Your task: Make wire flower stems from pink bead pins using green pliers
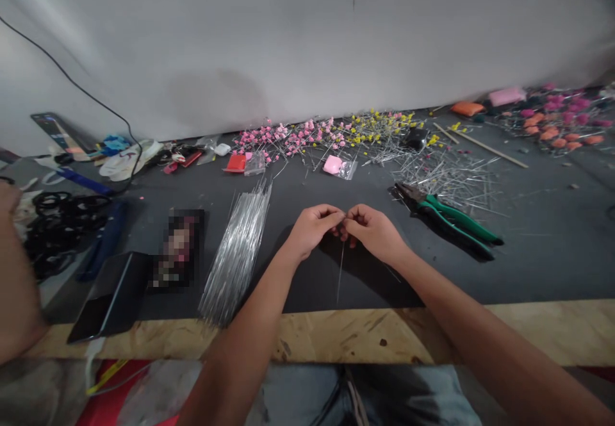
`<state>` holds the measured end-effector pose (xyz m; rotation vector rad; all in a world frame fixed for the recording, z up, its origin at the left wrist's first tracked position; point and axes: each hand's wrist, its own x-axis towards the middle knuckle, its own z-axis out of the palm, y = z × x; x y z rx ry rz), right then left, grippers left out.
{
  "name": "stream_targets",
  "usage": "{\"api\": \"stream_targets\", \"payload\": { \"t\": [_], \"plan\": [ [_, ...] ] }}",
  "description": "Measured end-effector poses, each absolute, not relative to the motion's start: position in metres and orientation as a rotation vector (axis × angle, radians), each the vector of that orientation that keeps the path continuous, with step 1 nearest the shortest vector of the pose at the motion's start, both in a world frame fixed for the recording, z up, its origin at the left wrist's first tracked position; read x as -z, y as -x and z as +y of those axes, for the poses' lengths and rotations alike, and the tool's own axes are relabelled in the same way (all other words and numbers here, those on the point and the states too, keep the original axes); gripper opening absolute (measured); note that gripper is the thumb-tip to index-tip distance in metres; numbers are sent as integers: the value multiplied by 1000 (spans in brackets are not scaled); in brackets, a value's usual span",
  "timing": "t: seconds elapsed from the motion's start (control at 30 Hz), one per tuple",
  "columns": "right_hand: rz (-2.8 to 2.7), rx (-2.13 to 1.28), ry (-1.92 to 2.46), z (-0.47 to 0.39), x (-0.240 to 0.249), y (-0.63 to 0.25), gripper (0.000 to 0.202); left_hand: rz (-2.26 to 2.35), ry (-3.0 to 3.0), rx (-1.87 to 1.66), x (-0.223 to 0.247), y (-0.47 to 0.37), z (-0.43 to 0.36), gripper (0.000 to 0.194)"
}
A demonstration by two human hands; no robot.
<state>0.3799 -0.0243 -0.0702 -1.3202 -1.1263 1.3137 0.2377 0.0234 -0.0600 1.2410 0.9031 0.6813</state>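
My left hand (314, 229) and my right hand (372, 229) meet above the dark table (307, 288), fingers pinched together. Between the fingertips is a thin wire (341, 272), its lower part hanging toward the table's front edge; what sits at its top is hidden by the fingers. Left of my left hand lies a thick bundle of straight silver wires (237, 253). Pliers with green and black handles (451, 221) rest to the right of my right hand, jaws toward the left.
Pink-tipped wires (293, 136), yellow-tipped wires (384, 126) and a pink packet (332, 164) lie along the back. Loose wires (446, 176) are behind the pliers. A dark phone (113, 294) stands near the front left; another person's arm (16, 278) is at the left edge.
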Motion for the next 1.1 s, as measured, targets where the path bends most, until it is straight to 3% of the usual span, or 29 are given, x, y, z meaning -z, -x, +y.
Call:
{"api": "stream_targets", "payload": {
  "t": [0.17, 0.33, 0.77, 1.1],
  "plan": [
    [-808, -1740, 1026, -23, 65, -378, 14, 840, -1200, -663, 55, -236, 23, 15],
    [-681, -1873, 885, -26, 59, -378, 13, 694, -1064, -662, 49, -237, 17, 17],
    [-966, -1408, 1138, -25, 64, -373, 17, 745, -1009, -703, 58, -238, 22, 16],
    [-1065, -1263, 1235, -27, 67, -370, 11, 722, -974, -660, 58, -235, 23, 15]
  ]
}}
